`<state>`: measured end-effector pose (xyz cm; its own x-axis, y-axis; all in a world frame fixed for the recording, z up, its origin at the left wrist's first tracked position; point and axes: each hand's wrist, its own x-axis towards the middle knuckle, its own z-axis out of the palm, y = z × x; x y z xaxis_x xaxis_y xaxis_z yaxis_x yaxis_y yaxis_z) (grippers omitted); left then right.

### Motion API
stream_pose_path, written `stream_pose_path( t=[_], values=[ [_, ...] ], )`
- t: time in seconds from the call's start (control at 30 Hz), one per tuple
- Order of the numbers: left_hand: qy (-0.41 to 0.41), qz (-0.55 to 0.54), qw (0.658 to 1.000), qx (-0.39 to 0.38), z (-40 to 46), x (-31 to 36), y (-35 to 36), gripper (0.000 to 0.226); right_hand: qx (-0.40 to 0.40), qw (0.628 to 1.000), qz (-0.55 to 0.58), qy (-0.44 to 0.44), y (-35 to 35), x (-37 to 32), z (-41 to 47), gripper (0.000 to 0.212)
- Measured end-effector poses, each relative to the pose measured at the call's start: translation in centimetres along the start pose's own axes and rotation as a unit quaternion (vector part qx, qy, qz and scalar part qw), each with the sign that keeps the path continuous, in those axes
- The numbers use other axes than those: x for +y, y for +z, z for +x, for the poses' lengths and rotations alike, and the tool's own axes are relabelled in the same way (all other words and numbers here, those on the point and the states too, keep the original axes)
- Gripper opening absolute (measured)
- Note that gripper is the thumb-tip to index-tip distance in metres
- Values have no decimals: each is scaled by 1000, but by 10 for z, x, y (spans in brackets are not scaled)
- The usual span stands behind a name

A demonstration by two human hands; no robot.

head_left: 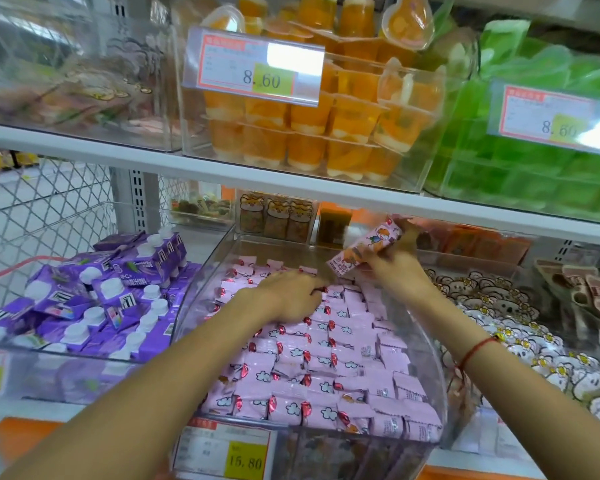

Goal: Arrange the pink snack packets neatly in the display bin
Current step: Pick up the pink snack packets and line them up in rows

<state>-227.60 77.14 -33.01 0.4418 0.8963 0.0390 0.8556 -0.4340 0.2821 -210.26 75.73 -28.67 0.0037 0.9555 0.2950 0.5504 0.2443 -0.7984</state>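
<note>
The clear display bin [201, 292] is already mostly in order: the pink snack packets [312, 368] stand in tidy overlapping rows from its front edge back past the middle, all facing roughly the same way. The looser patch is at the bin's rear, where packets near the back wall sit less evenly and a strip of bare floor shows behind them.

The left hand [288, 296] lies on the rows just behind the middle, fingers curled down among the packets; whether it grips 1 or only presses them I cannot tell. The right hand [390, 261] is raised over the bin's rear right corner, clamped on a blurred bundle of pink packets [366, 251] held tilted above the rows.

My judgement: the job is well advanced. What remains is seating that bundle in the back rows and straightening the rear.
</note>
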Motion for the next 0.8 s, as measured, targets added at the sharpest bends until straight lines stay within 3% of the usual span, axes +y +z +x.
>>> stream_pose_path(
  t=[0.17,0.27,0.33,0.47,0.6,0.67,0.73,0.8],
  values=[
    [24,4,1000,-3,3,-6,-1,43,4,999,-52,3,12,-2,25,49],
    [33,10,999,10,3,-6,-2,42,-45,982,-182,-27,16,-1,32,38],
    [29,28,999,27,2,-7,-1,41,-70,970,-229,-46,15,-1,36,45],
    [24,25,998,61,-1,-8,-2,39,-65,962,-250,-85,11,-12,49,48],
    [17,5,998,60,-3,-9,-3,39,-86,963,-250,-48,16,-12,51,33],
    [16,14,998,57,-3,-7,-3,38,-121,935,-331,-49,21,-6,46,19],
    [17,17,998,55,-2,-6,-4,38,-190,888,-415,-65,28,1,42,21],
    [20,11,998,55,-2,-6,-5,39,-230,875,-418,-77,29,6,38,23]
  ],
)
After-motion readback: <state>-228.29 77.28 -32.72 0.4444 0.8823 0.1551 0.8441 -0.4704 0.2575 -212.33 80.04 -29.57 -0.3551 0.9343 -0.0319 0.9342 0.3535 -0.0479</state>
